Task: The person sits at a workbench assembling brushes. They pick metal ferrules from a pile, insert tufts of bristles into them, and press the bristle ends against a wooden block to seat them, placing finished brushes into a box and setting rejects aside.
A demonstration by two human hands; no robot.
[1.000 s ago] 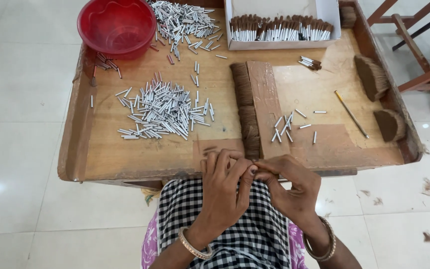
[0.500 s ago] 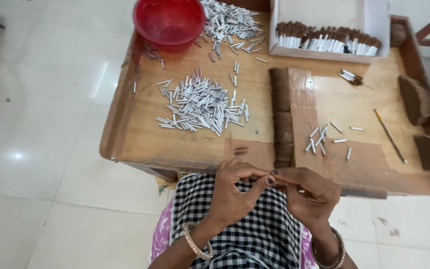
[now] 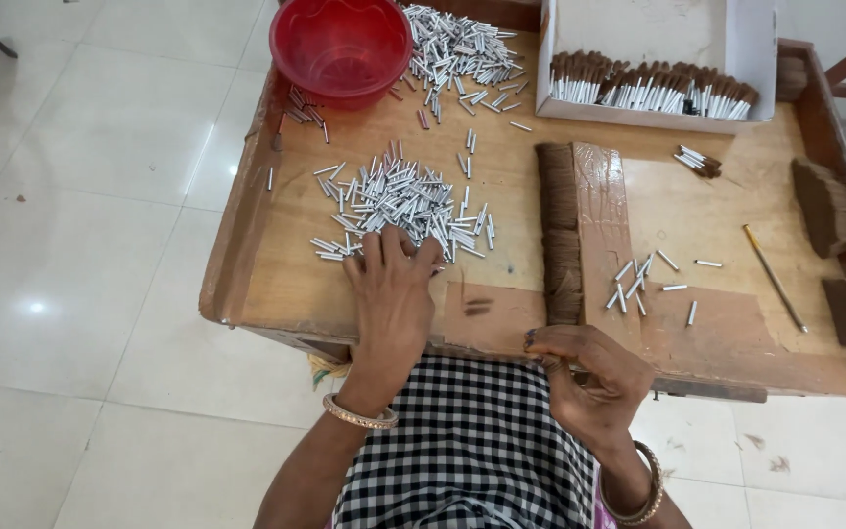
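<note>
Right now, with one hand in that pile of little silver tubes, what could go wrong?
The left hand rests on the near edge of the silver tube pile; a sweep could roll tubes toward the tray's low front rim and perhaps onto the floor. Loose tubes already lie scattered by the red bowl, so more could stray. The right hand is curled at the tray's edge beside the brown fibre bundle and might brush strands loose.

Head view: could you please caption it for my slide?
Left hand reaches into a pile of small silver tubes on a wooden tray; right hand waits nearby.
</note>
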